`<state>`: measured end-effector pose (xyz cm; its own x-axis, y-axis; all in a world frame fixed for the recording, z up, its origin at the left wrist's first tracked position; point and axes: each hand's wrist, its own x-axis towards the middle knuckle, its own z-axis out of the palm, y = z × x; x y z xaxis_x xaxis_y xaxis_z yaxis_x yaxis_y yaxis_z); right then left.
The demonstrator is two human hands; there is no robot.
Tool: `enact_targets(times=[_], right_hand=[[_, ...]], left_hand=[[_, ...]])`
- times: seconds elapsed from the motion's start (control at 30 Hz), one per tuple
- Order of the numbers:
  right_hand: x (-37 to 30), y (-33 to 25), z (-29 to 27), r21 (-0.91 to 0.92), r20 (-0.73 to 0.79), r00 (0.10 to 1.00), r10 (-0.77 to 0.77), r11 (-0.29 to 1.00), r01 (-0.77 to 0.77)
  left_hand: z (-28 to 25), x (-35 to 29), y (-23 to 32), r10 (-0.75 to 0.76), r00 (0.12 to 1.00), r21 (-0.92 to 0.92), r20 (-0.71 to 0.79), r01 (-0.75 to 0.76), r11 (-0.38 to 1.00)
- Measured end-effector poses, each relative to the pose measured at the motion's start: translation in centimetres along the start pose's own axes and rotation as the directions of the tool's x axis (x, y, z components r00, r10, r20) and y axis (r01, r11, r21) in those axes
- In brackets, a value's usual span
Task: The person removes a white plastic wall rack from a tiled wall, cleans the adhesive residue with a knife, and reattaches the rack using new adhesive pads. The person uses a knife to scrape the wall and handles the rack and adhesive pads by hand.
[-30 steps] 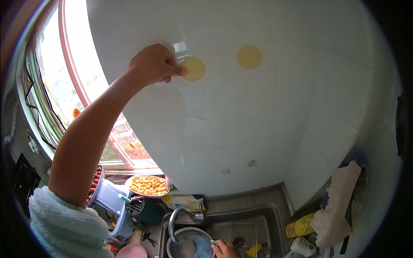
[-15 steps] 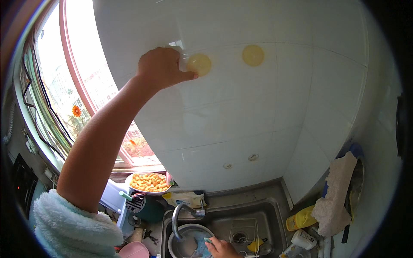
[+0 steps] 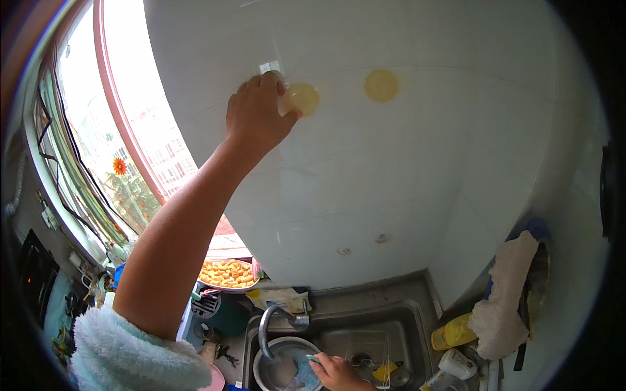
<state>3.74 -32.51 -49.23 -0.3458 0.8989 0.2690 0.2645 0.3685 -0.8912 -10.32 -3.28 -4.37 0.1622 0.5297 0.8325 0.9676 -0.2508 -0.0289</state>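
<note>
My left hand (image 3: 261,107) is raised against the white tiled wall (image 3: 339,176). Its thumb touches the lower left edge of a round yellowish disc (image 3: 302,100), and the bent fingers lie beside the disc's upper left, with a gap between thumb and fingers. A second yellowish disc (image 3: 381,85) sits on the wall to the right. Low over the sink, my right hand (image 3: 340,375) is closed on a small pale-green thing (image 3: 313,358), its kind unclear. Under it, a round metal basin (image 3: 259,371) holds cloudy water and a blue cloth (image 3: 305,375).
A curved faucet (image 3: 264,329) arches over the basin in the steel sink (image 3: 417,326). A wire rack (image 3: 385,345) stands to its right. Behind are a bowl of orange snacks (image 3: 228,274) and a window (image 3: 140,78). A yellow bottle (image 3: 453,332) and white bottle (image 3: 458,363) stand right.
My left hand has shifted slightly right and turned more upright, its fingers higher beside the disc. The left forearm has swung right. My right hand has moved slightly up.
</note>
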Motion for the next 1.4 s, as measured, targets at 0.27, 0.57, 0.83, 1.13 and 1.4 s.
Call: enact_targets(times=[0.27,0.57,0.83,1.13,1.4], right_hand=[[-1.9,-0.8,-0.3,0.028,-0.024,0.999,0.025,0.999,-0.024],[-1.7,2.3,-0.7,0.028,-0.041,0.993,0.114,0.993,-0.113],[-1.3,0.4,-1.1,-0.004,-0.039,0.999,-0.005,1.000,0.005],[-3.5,0.8,-1.1,0.063,-0.004,0.997,0.081,0.995,-0.081],[-1.1,0.6,-2.1,0.001,0.000,1.000,0.019,1.000,-0.019]], left_hand=[[1.0,0.7,-0.7,0.225,0.973,-0.155,-0.057,-0.231,0.960],[4.3,-1.1,-0.2,0.373,0.877,-0.010,-0.302,-0.395,0.919],[4.4,-0.9,0.1,0.276,0.929,0.014,-0.246,-0.281,0.960],[6.2,-1.0,-0.1,0.242,0.918,-0.004,-0.315,-0.256,0.967],[5.5,-0.4,0.5,0.089,0.979,-0.106,-0.185,-0.110,0.988]])
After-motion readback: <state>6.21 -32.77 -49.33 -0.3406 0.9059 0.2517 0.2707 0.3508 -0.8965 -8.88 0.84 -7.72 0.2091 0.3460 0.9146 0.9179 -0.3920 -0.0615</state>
